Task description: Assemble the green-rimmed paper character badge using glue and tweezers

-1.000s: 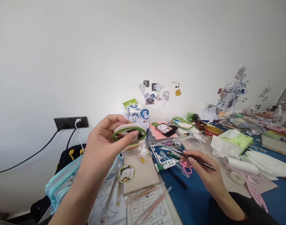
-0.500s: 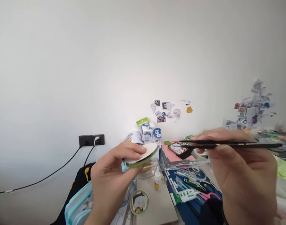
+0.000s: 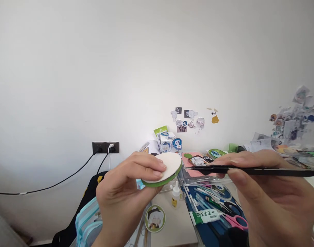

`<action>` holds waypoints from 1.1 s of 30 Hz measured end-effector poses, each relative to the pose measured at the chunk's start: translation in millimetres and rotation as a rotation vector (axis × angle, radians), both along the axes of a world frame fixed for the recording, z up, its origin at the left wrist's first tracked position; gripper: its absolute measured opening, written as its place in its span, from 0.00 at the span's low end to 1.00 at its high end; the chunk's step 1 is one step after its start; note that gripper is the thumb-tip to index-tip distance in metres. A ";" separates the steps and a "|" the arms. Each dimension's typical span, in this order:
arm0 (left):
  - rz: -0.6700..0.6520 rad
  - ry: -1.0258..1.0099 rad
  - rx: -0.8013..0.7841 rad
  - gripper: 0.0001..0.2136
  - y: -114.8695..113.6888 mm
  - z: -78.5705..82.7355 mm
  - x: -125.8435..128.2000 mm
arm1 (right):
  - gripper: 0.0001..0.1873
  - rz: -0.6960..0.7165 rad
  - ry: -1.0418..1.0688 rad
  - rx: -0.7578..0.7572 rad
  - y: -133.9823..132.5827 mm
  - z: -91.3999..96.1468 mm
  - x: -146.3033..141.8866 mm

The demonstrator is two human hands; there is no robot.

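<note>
Disc [image 3: 171, 165]: pinched in left grip [image 3: 126, 187], apparently for edge work, with tweezers [image 3: 270, 171] clasped in right grip [image 3: 272, 192] just beside its rim, next calling for steady aim.

No readable text; lettering on white-green tube [image 3: 208, 216] too small

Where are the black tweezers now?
The black tweezers are right of centre in the head view, in the right hand, tip near the green-edged disc in the left hand.
</note>
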State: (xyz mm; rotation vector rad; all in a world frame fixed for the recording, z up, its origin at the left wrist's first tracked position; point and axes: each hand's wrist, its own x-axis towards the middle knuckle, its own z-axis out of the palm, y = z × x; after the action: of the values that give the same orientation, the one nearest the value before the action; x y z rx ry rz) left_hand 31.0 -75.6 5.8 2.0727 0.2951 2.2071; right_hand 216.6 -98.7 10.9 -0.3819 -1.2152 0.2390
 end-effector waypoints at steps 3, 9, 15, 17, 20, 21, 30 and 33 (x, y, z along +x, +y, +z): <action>0.000 0.003 0.014 0.15 0.0 0.6 -0.9 | 0.09 0.012 -0.047 0.011 0.7 -1.7 0.3; 0.002 0.022 0.055 0.15 -3.0 4.2 -2.3 | 0.10 -0.045 -0.116 0.028 2.8 -3.6 4.5; 0.028 0.022 0.057 0.13 -4.7 6.5 -2.8 | 0.12 -0.046 -0.183 0.065 0.8 -3.4 5.9; 0.033 0.019 0.047 0.13 -5.3 7.1 -2.4 | 0.11 -0.039 -0.174 0.062 -0.6 -2.9 3.8; 0.027 0.005 0.015 0.12 -6.3 8.4 -1.2 | 0.10 -0.032 -0.110 0.031 -3.5 -1.6 -1.3; 0.026 0.004 0.007 0.12 -6.5 8.9 -0.8 | 0.09 -0.036 -0.088 0.022 -4.5 -1.1 -3.0; 0.057 0.021 -0.027 0.12 -8.0 12.3 -1.2 | 0.08 -0.116 -0.085 0.020 -10.5 1.2 -8.9; 0.056 0.045 -0.029 0.12 -9.7 13.1 -1.5 | 0.07 -0.174 -0.093 0.016 -11.4 1.3 -8.7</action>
State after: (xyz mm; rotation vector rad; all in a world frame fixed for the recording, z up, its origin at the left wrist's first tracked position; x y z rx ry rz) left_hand 29.5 -85.2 18.9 2.1270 0.3914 2.1749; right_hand 207.9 -110.1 12.1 -0.4870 -1.2662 0.0620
